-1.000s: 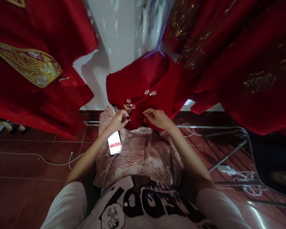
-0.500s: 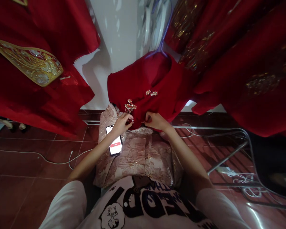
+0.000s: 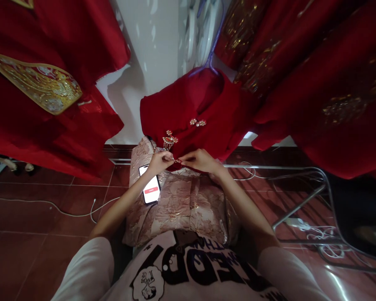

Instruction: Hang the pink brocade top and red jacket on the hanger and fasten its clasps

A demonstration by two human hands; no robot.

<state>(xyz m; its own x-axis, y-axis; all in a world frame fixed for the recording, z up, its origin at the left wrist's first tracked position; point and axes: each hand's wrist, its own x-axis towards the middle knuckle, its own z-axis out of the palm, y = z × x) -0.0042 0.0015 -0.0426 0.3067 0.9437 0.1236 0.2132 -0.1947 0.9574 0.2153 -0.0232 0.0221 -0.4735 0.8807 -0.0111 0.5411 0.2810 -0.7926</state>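
in the head view, the left hand [image 3: 162, 162] and right hand [image 3: 203, 160] have just closed the gap between them, so the halves of the small jewelled gold-and-white clasp [image 3: 177, 161] seem to meet, low on the front of the deep-red cloth garment [image 3: 175, 106]. the fingers of both hands are drawn nearly together, apparently pinching the clasp from either side.
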